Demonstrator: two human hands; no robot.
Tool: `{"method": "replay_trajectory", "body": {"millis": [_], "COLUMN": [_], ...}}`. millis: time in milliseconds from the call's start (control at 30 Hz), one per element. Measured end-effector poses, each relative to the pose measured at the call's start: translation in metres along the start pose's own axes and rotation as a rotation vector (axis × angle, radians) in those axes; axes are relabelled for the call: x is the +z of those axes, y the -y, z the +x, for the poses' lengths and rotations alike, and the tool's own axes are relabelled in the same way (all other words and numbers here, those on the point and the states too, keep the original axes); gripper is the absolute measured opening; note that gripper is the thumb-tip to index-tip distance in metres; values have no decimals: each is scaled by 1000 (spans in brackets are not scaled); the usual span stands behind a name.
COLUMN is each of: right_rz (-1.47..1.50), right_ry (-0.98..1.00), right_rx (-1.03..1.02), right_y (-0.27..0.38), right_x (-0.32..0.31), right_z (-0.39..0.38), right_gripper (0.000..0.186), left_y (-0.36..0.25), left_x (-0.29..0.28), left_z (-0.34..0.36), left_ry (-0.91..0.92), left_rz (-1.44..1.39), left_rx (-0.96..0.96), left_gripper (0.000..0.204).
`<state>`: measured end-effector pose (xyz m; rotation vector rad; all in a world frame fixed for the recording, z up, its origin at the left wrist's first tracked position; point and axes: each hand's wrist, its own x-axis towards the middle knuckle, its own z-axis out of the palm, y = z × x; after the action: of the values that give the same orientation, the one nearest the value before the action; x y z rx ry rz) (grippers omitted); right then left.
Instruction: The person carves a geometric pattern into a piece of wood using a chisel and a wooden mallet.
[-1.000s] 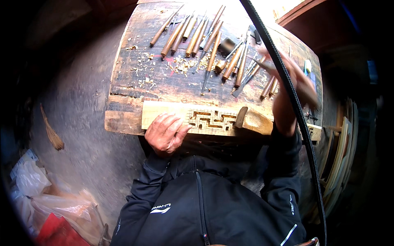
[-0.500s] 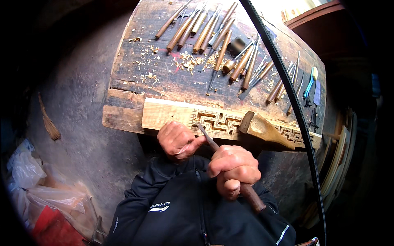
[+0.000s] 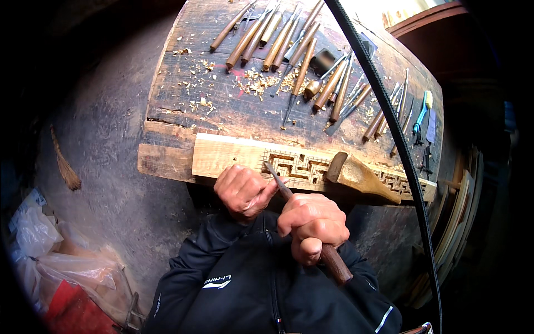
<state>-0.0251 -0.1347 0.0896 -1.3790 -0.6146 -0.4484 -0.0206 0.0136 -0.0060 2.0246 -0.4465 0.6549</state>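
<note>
My right hand is wrapped round the brown wooden handle of a carving chisel. The chisel's steel blade points up and left, its tip at the left end of the cut fretwork in a pale wooden board. Against the near edge of that board rests my left hand, fingers curled into a fist, its thumb reaching to the chisel's blade. Whatever the curled fingers hold, if anything, is hidden. Further right on the board lies a wooden mallet, covering part of the pencilled grid and pierced pattern.
Several chisels with wooden handles lie across the worn workbench, among wood shavings. A blue brush is at the right. A black cable crosses the view. Plastic bags and a hand broom are on the floor.
The chisel and my right hand have shifted slightly left, and the handle's end has moved a little up and left. My left hand stays almost where it was; the mallet still lies on the board.
</note>
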Motion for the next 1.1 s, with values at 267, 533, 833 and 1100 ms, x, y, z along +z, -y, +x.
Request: {"method": "replay_trajectory", "body": {"millis": [267, 533, 833, 1100], "right_rz": [131, 174, 175, 170], "right_ry": [11, -25, 25, 64], "right_rx": [-36, -89, -97, -63], "right_y": [-6, -3, -14, -19], "right_x": [-8, -15, -16, -14], "right_z": [6, 13, 22, 29], "right_gripper": [57, 70, 73, 75], "left_y": [2, -10, -17, -9], "left_x": [-1, 18, 20, 19], "left_z": [-1, -15, -12, -24], "left_ry": [-5, 103, 90, 160], "left_rz": [-48, -245, -212, -174], "left_rx": [26, 77, 5, 6], "left_gripper": [28, 52, 64, 69]}}
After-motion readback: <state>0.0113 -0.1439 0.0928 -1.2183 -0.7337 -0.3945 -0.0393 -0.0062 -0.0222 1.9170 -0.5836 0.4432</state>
